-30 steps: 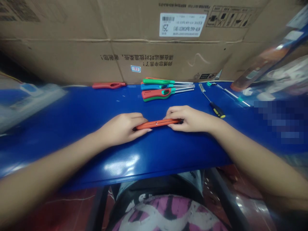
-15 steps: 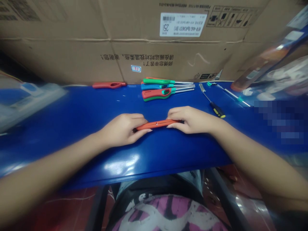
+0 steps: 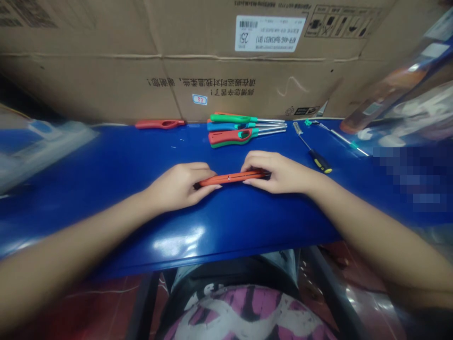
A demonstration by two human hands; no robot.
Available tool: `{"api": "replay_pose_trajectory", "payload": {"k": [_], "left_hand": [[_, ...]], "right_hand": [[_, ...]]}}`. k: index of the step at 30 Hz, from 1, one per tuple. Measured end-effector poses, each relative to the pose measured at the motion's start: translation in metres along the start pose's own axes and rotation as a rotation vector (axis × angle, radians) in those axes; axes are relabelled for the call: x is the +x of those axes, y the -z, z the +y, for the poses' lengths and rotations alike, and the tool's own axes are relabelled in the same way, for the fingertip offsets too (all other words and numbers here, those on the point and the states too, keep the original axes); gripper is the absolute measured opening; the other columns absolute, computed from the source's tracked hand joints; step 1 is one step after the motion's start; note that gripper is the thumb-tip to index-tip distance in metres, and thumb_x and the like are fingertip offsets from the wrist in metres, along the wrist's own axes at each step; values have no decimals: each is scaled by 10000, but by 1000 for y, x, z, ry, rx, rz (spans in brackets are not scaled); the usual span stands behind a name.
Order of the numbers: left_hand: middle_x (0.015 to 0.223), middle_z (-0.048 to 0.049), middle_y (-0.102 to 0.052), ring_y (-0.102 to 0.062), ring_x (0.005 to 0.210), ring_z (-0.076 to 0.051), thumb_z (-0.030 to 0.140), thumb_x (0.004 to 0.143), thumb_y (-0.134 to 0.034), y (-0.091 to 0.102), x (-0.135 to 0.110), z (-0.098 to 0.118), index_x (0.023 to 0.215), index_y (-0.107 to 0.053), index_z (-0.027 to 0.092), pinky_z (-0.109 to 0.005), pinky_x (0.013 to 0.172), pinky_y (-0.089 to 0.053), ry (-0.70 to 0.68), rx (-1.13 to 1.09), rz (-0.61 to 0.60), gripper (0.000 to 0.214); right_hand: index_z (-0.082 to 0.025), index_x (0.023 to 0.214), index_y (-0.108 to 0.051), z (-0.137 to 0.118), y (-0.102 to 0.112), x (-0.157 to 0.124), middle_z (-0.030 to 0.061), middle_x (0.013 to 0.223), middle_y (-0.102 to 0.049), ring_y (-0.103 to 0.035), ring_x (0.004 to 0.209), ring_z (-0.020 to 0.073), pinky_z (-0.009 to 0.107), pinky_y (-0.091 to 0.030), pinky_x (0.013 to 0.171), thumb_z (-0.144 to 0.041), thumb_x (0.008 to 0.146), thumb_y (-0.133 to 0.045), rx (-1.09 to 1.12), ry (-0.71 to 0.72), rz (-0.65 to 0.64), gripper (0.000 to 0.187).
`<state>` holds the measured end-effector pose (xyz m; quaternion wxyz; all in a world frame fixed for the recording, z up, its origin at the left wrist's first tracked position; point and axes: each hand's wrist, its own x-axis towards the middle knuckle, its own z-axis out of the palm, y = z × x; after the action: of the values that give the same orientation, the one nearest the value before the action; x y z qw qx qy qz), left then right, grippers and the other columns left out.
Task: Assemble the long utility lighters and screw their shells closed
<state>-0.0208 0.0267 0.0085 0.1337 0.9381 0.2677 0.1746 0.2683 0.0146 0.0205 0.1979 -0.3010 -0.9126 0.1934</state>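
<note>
An orange lighter handle [image 3: 230,178], seen edge-on with a seam along it, is held level above the blue table. My left hand [image 3: 182,185] pinches its left end between thumb and fingers. The right end is gripped by my right hand [image 3: 274,172], whose fingers cover that tip. Beyond my hands lies a small pile of long-necked lighters: a green one [image 3: 230,118], a blue one [image 3: 223,126] and a red one [image 3: 230,137], metal tubes pointing right. A red lighter handle [image 3: 155,124] without a visible tube rests further left.
A cardboard box [image 3: 116,89] stands along the table's [image 3: 116,160] back edge. Right of the lighters lie a black-and-yellow screwdriver [image 3: 320,161] and a loose metal tube [image 3: 348,142]. Plastic bags [image 3: 421,113] fill the right side, and a blurred whitish container [image 3: 53,146] sits at left.
Both hands have shifted slightly away from me with the orange handle between them. My right fingers have slid a little left along it. The lighters and tools behind stay put.
</note>
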Motion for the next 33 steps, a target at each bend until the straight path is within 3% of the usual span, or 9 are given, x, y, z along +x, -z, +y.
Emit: {"api": "replay_pose_trajectory", "payload": {"k": [6, 14, 22, 29, 33], "left_hand": [[918, -68, -681, -639, 794, -175, 401, 1012, -540, 0, -1, 0, 1034, -730, 153, -280, 727, -493, 3, 13, 1, 313], [1065, -88, -647, -630, 901, -209, 482, 970, -570, 0, 3, 1, 1128, -675, 171, -316, 773, -505, 55, 4, -77, 364], [1050, -68, -676, -610, 964, -227, 389, 878, -664, -12, 4, 1, 1051, -662, 179, -370, 895, -491, 136, -69, 46, 272], [951, -53, -684, -622, 861, -210, 428, 806, -755, -14, 5, 1, 973, -697, 173, -354, 809, -500, 248, -187, 91, 311], [927, -45, -682, -631, 833, -205, 438, 810, -747, -14, 6, 1, 949, -696, 176, -352, 800, -496, 256, -211, 86, 301]], "right_hand": [[-164, 956, -640, 1, -2, 0, 64, 937, -645, -590, 829, 175, 288, -459, 762, -221, 904, -652, -4, 11, 26, 78], [-180, 921, -600, 0, -2, 2, 42, 912, -623, -544, 781, 162, 267, -399, 693, -239, 897, -662, -102, -46, -49, 89], [-171, 905, -614, 0, -7, 2, 54, 880, -632, -548, 806, 179, 286, -413, 710, -276, 969, -604, -144, 19, -30, 123], [-168, 949, -639, 0, -7, 3, 102, 937, -674, -576, 859, 216, 325, -453, 758, -337, 1034, -484, -339, 102, 20, 245], [-182, 967, -653, -3, -2, 2, 96, 953, -691, -595, 874, 218, 330, -461, 761, -345, 1040, -462, -372, 76, 68, 262]]}}
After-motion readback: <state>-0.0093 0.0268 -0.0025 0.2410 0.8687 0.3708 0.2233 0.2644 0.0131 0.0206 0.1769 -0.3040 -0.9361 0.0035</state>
